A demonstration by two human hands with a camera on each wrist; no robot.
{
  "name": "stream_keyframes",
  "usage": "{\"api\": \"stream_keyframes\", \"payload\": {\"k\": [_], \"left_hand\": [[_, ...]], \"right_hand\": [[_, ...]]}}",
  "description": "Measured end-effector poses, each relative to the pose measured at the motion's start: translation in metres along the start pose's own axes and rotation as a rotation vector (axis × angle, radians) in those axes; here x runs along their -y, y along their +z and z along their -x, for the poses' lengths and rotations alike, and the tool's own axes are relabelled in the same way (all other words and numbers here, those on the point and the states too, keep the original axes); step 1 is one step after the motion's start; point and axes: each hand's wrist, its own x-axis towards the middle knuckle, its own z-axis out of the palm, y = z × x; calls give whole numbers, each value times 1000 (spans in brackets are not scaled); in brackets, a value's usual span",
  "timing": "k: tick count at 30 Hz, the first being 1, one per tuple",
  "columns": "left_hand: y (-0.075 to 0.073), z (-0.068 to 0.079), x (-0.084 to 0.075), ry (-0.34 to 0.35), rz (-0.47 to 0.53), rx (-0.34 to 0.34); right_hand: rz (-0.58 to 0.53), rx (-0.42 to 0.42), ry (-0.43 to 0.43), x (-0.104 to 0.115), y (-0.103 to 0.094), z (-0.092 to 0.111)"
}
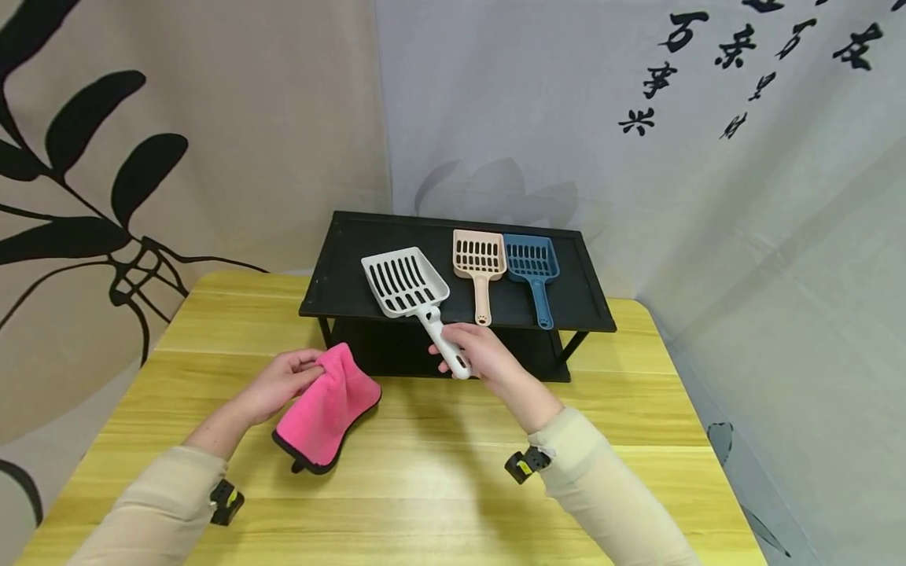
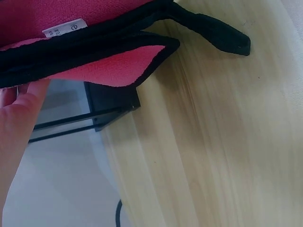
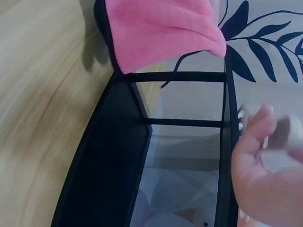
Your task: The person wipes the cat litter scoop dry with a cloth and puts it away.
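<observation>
My right hand (image 1: 477, 352) grips the handle of a white slotted litter scoop (image 1: 406, 281), its broad head tilted up to the left over the front of a black shelf. In the right wrist view the scoop's handle is blurred beside the thumb. My left hand (image 1: 286, 381) pinches a pink cloth (image 1: 329, 409) with black edging near its top, and the cloth hangs down over the table. A white label (image 2: 65, 28) and a black loop (image 2: 222, 35) show on the cloth in the left wrist view.
A two-tier black shelf (image 1: 396, 228) stands at the back of the wooden table (image 1: 425, 487). On its top lie a beige litter scoop (image 1: 480, 259) and a blue litter scoop (image 1: 532, 259), side by side. Printed curtains hang behind.
</observation>
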Motion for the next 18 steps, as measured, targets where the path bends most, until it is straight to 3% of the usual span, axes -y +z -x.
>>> {"api": "stream_keyframes", "payload": {"k": [5,12,18], "left_hand": [[0,1,-3,2,-5,-7],[1,0,-5,-3,-21,-7],[2,-4,-3,-15,-17,0]], "right_hand": [[13,15,39,-4,-9,10],[-3,99,38,-4,-18,18],[-66,53,77,1,-14,13]]}}
